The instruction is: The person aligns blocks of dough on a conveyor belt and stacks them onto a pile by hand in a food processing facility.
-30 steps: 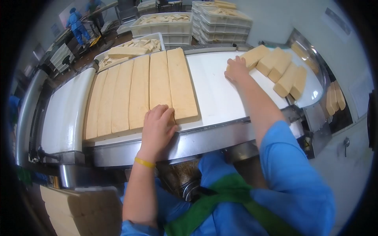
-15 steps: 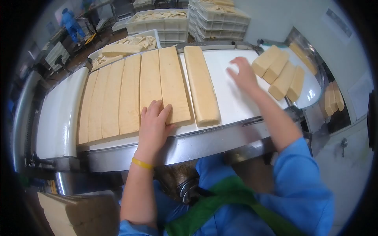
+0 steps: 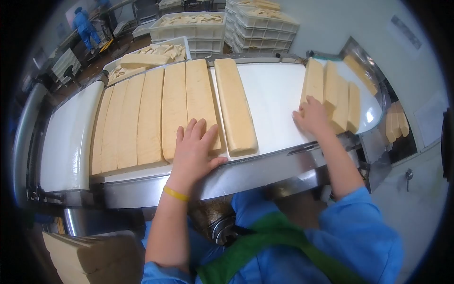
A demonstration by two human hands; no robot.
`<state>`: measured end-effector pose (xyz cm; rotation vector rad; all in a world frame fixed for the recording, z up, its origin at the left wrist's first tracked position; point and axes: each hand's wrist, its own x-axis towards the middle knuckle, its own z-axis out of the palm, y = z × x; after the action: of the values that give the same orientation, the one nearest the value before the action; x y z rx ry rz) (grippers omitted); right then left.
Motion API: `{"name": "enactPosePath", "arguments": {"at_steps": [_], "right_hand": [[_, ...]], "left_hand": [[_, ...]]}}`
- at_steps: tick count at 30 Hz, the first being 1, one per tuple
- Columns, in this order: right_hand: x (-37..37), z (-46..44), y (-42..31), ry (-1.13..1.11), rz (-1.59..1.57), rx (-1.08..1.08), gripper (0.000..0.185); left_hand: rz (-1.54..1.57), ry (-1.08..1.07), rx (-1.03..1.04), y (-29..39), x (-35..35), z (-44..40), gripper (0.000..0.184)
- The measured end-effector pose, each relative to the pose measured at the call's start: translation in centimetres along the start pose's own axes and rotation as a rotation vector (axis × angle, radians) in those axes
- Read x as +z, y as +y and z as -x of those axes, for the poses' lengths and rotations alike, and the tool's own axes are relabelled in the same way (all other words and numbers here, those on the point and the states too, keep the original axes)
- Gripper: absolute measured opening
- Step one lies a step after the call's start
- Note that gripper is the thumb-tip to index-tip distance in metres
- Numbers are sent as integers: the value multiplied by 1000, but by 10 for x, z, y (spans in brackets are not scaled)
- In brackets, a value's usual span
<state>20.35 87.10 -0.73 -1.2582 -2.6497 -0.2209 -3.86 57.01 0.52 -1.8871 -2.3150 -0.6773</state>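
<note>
My left hand point(image 3: 193, 151) lies with spread fingers over the near part of a wide pale-yellow block point(image 3: 201, 90), the rightmost of several long blocks set side by side. A separate long block point(image 3: 235, 106) with rounded edges rests just right of that hand. My right hand point(image 3: 313, 116) has its fingers bent round the near part of another pale-yellow block point(image 3: 313, 80), the leftmost of a group at the right; its near end is hidden by the hand. More blocks point(image 3: 341, 104) stand close beside it on the right.
A white belt point(image 3: 276, 90) with a metal front edge point(image 3: 255, 170) carries the blocks. Behind it are a white crate point(image 3: 187, 45) of pale pieces and stacked crates point(image 3: 269, 35). More blocks point(image 3: 90, 255) are stacked at lower left. A person in blue point(image 3: 85, 28) stands far back left.
My right hand has moved right and down onto the leftmost block of the right group. Those blocks have turned from slanted to nearly upright in view. My left hand has shifted slightly right.
</note>
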Motion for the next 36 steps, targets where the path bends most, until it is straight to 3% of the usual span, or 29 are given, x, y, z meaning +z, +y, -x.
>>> {"name": "enactPosePath", "arguments": {"at_steps": [2,5,7,10,12,14,16,18,21,24,27,30,33,36], "right_hand": [[-22,13,-6,-67,-84,20,45],[5,2,2,276,-30,232,54],[7,-4,-13,208,-150,440,59],[4,0,-35,133,-321,515,59],[12,8,-28,90,-714,490,57],[26,22,-5,24,-1384,422,55],[11,25,9,-4,-1060,406,48],[11,15,38,297,-331,163,46],[24,-22,66,446,124,387,47],[8,-36,63,108,-86,554,55],[-1,-7,30,228,-279,533,56],[81,5,88,346,-844,702,59],[9,35,22,64,-849,656,60],[11,24,-2,-102,-849,312,60]], "left_hand": [[1,22,11,3,2,-2,76],[-52,55,6,6,9,-2,75],[-88,73,3,6,15,-3,73],[-109,86,-1,3,18,0,71],[-102,81,-6,1,17,-1,69],[-102,75,-15,0,15,1,70],[-106,76,-17,0,14,1,70],[-121,72,-10,-1,14,3,71],[-125,82,-10,-4,14,5,73],[-121,90,-6,-7,12,7,74],[-101,89,-16,-8,11,7,76],[-106,80,-32,-8,9,5,78],[-136,72,-44,-7,8,5,81],[-136,88,-33,-7,7,5,83]]}}
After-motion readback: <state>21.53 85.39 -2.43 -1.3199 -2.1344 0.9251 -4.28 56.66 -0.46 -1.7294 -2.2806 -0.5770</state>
